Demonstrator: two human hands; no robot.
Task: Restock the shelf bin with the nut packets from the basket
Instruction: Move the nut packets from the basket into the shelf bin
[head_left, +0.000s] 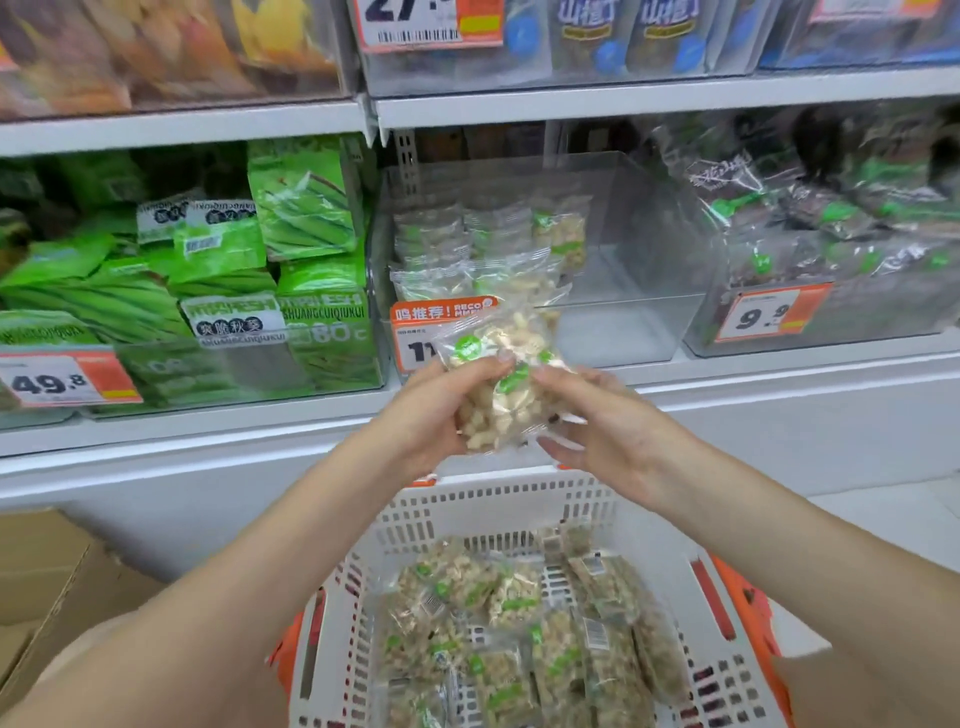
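Left hand (434, 410) and right hand (597, 421) together pinch one clear nut packet (501, 387) between them, above the basket (498, 509), before the shelf bin (623, 291).

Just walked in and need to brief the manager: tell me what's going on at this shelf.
A person is restocking. Both hands, left hand and right hand, hold a clear nut packet up in front of the clear shelf bin. The bin has packets stacked on its left side only; the right side is bare. Below, the white basket holds many more packets to shelve.
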